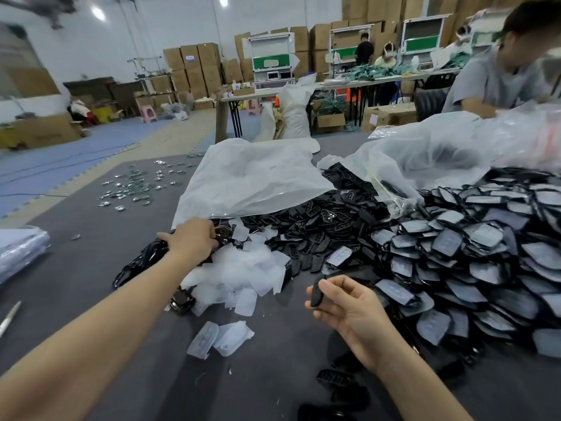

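Observation:
My left hand [192, 238] reaches out over the grey table [91, 262] to the edge of a heap of black plastic shells [321, 220], and its fingers curl round a dark round part [223, 231] there. My right hand [343, 302] is nearer to me and pinches a small black oval shell [316, 294] between thumb and fingers. Between the hands lies a pile of translucent white membrane pieces [243, 268]. Two more of these [218, 337] lie apart, closer to me.
A large mound of black pieces with grey pads [473, 253] fills the right side. Plastic bags [258, 177] lie behind the heaps. Small shiny metal parts [136, 186] are scattered at far left. A pen-like tool [9, 317] lies at the left edge. A person [501, 71] sits at far right.

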`<state>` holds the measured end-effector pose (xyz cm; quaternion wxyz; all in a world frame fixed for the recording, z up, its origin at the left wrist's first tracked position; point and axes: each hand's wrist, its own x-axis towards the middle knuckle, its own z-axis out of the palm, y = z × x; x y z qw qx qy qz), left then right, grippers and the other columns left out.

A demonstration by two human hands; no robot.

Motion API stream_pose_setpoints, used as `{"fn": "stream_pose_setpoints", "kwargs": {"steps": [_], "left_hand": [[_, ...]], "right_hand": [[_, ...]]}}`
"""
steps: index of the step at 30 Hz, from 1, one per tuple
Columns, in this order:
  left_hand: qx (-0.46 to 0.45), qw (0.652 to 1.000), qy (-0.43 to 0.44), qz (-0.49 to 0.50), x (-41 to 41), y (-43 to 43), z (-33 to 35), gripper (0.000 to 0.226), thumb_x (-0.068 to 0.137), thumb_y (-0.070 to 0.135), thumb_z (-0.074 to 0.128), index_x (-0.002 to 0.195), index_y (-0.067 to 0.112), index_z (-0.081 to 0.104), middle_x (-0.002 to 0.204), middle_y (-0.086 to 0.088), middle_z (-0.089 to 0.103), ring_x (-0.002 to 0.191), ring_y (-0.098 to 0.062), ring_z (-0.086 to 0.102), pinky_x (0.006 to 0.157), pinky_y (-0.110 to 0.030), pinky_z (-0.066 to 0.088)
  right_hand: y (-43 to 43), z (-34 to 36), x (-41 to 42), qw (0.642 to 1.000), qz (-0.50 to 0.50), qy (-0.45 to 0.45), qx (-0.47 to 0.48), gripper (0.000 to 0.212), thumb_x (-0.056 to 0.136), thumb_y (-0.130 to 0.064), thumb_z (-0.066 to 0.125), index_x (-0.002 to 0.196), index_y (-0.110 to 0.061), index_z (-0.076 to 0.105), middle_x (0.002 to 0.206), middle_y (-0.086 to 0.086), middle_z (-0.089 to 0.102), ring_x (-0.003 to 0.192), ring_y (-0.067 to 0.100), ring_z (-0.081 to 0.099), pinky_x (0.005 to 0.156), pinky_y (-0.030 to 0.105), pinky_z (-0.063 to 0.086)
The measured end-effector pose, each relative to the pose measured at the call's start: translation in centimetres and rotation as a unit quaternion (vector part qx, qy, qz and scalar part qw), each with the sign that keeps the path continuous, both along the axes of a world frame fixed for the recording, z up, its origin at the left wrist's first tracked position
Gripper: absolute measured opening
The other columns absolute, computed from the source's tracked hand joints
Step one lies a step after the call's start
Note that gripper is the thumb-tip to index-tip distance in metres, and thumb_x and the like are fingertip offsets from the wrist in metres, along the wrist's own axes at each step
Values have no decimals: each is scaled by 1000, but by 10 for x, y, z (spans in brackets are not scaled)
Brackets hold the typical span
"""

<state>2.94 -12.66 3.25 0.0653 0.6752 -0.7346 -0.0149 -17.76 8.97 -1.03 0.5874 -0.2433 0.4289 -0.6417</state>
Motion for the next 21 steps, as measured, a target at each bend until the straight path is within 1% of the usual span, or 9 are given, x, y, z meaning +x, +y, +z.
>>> {"fn": "stream_pose_setpoints", "kwargs": {"steps": [1, 3, 5, 7, 10, 12, 15, 18, 21], "left_hand": [[-17, 1000, -4, -5, -1, 2, 4, 5, 92, 23, 63, 92, 18, 63, 108, -4, 57, 106, -34, 55, 103, -67, 24], [-79, 996, 22, -22, -5, 7, 13, 15, 94, 27, 60, 98, 13, 64, 110, -7, 59, 105, -33, 56, 98, -54, 38], [-159, 976, 137, -61, -10, 25, 19, 16, 93, 25, 62, 96, 9, 64, 104, -11, 64, 94, -30, 59, 81, -39, 45], [-192, 932, 289, -108, -25, 60, 13, 10, 89, 21, 68, 87, 12, 65, 91, -4, 68, 83, -22, 62, 74, -29, 44], [-90, 856, 495, -119, -65, 132, -25, 13, 85, 25, 72, 78, 26, 61, 76, 11, 68, 72, -5, 62, 65, -16, 43], [-18, 813, 569, -121, -90, 164, -47, 21, 84, 22, 73, 85, 36, 58, 78, 13, 69, 73, -4, 65, 64, -12, 45], [-1, 779, 613, -132, -107, 178, -56, 38, 81, 14, 75, 101, 42, 57, 94, 18, 70, 85, 3, 67, 72, -5, 44], [5, 794, 587, -155, -106, 179, -58, 43, 80, 15, 76, 108, 44, 61, 96, 24, 70, 88, 6, 65, 76, -7, 45], [2, 802, 579, -147, -109, 178, -64, 40, 80, 15, 76, 110, 38, 65, 103, 19, 70, 99, 0, 64, 87, -22, 49]], "right_hand": [[0, 0, -1, 1000, 0, -2, -2, 10, 82, -10, 64, 80, -6, 55, 79, 13, 71, 66, 21, 69, 57, 25, 55], [0, 0, -4, 1000, -5, -10, -8, 16, 73, -13, 70, 77, -7, 55, 76, 12, 67, 63, 20, 66, 57, 25, 55], [0, 1, -6, 1000, -15, -19, -13, 22, 66, -15, 73, 76, -8, 55, 74, 12, 62, 61, 20, 63, 55, 25, 54], [-1, 2, -7, 999, -34, -23, -22, 24, 65, -16, 73, 81, -8, 57, 74, 12, 63, 60, 20, 63, 54, 25, 54], [-3, 4, -4, 997, -70, 2, -35, 28, 71, -18, 69, 98, -11, 63, 74, 6, 68, 58, 13, 63, 52, 22, 51], [-4, 3, -4, 994, -89, 19, -54, 19, 84, -10, 62, 103, -12, 65, 71, 0, 69, 55, 7, 59, 48, 18, 46], [-5, 1, -9, 991, -112, 42, -64, 22, 94, -1, 50, 97, -12, 69, 81, 3, 74, 65, 10, 64, 55, 19, 51], [-5, 0, -9, 986, -133, 80, -54, 26, 94, 3, 49, 94, -13, 69, 87, 7, 75, 80, 18, 69, 76, 29, 55], [-6, -2, -10, 979, -165, 109, -51, 20, 91, 2, 56, 92, -12, 70, 83, 7, 75, 73, 16, 69, 67, 23, 56]]}}
